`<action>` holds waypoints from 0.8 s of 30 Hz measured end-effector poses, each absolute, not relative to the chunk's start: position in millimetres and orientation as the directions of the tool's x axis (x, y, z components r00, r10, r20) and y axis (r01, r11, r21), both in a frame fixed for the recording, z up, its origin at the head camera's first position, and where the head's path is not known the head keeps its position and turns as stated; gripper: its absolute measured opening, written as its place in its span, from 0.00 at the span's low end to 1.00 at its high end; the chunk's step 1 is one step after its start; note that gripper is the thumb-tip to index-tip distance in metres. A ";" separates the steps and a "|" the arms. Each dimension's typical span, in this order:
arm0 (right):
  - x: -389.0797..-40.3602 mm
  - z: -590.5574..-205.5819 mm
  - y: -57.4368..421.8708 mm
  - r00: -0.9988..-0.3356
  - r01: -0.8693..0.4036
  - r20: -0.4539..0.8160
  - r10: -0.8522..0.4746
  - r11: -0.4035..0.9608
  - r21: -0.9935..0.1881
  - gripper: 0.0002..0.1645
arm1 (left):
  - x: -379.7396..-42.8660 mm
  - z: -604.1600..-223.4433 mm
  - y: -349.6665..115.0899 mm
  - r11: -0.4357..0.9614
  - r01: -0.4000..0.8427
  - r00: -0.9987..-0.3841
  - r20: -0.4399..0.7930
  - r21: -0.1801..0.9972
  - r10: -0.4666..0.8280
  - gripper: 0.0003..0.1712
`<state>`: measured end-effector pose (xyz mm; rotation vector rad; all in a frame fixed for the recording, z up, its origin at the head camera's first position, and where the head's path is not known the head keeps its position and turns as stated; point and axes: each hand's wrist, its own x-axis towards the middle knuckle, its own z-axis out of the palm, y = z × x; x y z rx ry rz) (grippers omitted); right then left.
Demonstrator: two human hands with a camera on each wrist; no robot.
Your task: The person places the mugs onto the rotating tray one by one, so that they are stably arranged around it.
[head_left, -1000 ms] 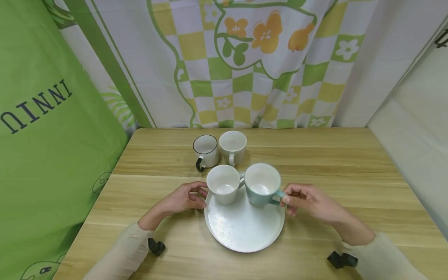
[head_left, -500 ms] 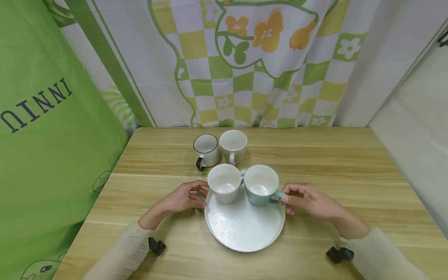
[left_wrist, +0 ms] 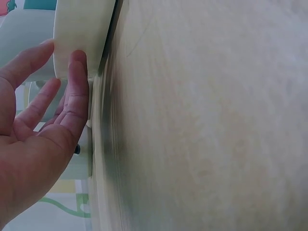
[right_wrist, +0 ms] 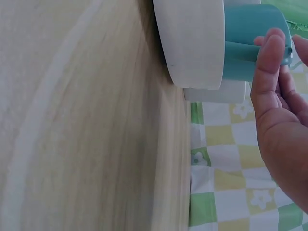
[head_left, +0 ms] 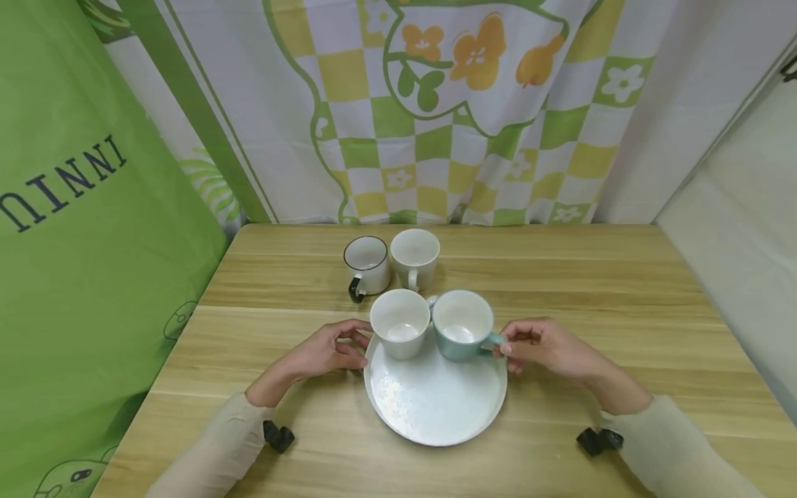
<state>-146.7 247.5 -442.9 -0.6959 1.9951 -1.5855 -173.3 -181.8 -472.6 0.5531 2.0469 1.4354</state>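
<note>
A round white tray (head_left: pixel 436 415) lies on the table, bearing a white mug (head_left: pixel 400 339) and a teal mug (head_left: pixel 461 339) with a white inside. Between thumb and fingers, my right hand (head_left: pixel 548 346) pinches the teal mug's handle, seen closely in the right wrist view with the teal mug (right_wrist: pixel 240 24) above the tray's side wall (right_wrist: pixel 192 43). At the tray's left edge, my left hand (head_left: pixel 330 349) touches the rim with loosely bent fingers. The left wrist view has its fingertips against the tray wall (left_wrist: pixel 84 29). The white mug's handle is partly hidden behind the teal mug.
Behind the tray stand a white mug with a black rim and black handle (head_left: pixel 369 266) and another white mug (head_left: pixel 415 259). A patterned curtain (head_left: pixel 436 152) hangs at the wooden table's (head_left: pixel 591 277) back edge, with green cloth (head_left: pixel 93 277) on the left.
The teal mug, in my right hand's grip, has shifted slightly left towards the white mug on the tray. My left hand stays at the tray's edge.
</note>
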 end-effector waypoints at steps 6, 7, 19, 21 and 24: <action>-149.2 -446.1 248.6 -0.781 -0.094 -0.042 -0.623 0.185 -0.978 0.13 | -173.7 -472.5 -182.6 0.336 0.011 -0.750 -0.215 0.942 0.626 0.35; -149.8 -446.6 248.9 -0.786 -0.092 -0.039 -0.617 0.178 -0.980 0.13 | -173.8 -472.7 -182.6 0.336 0.014 -0.750 -0.213 0.942 0.627 0.35; -158.3 -445.3 252.7 -0.828 -0.142 -0.027 -0.560 0.257 -0.956 0.12 | -173.1 -475.3 -182.1 0.324 0.003 -0.749 -0.212 0.946 0.627 0.35; -160.5 -444.8 254.0 -0.831 -0.173 -0.011 -0.555 0.277 -0.945 0.12 | -172.9 -475.1 -182.1 0.325 0.003 -0.750 -0.213 0.946 0.626 0.35; -164.1 -443.9 255.7 -0.835 -0.204 0.007 -0.550 0.299 -0.932 0.12 | -172.6 -474.8 -181.9 0.326 0.003 -0.750 -0.214 0.945 0.626 0.35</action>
